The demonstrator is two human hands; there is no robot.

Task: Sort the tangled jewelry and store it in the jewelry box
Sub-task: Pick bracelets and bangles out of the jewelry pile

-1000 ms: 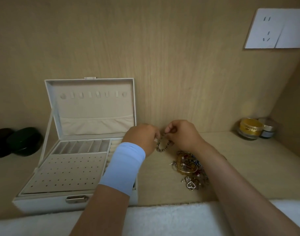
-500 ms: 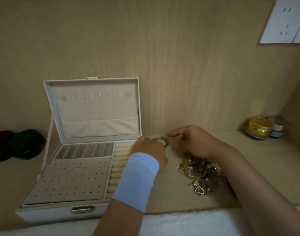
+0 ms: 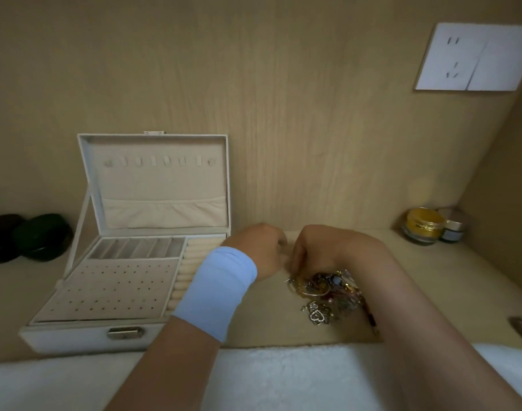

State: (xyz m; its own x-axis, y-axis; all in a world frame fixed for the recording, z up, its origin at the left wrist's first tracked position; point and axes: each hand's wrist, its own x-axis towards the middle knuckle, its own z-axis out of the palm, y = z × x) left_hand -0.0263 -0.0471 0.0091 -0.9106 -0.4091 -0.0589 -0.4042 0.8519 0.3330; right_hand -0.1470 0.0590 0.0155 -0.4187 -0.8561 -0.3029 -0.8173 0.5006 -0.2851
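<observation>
The beaded bracelet seen earlier is now out of sight. The right hand (image 3: 322, 250), lying flat a moment ago, now curls its fingers into the jewelry pile (image 3: 325, 289), with the left hand (image 3: 264, 250) drawn beside it.

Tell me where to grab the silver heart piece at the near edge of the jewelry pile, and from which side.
Pinch the heart piece by its open outline, coming from the near left. It seems to lie flat and juts out of the jewelry pile there, while the right forearm blocks the right side.
</observation>
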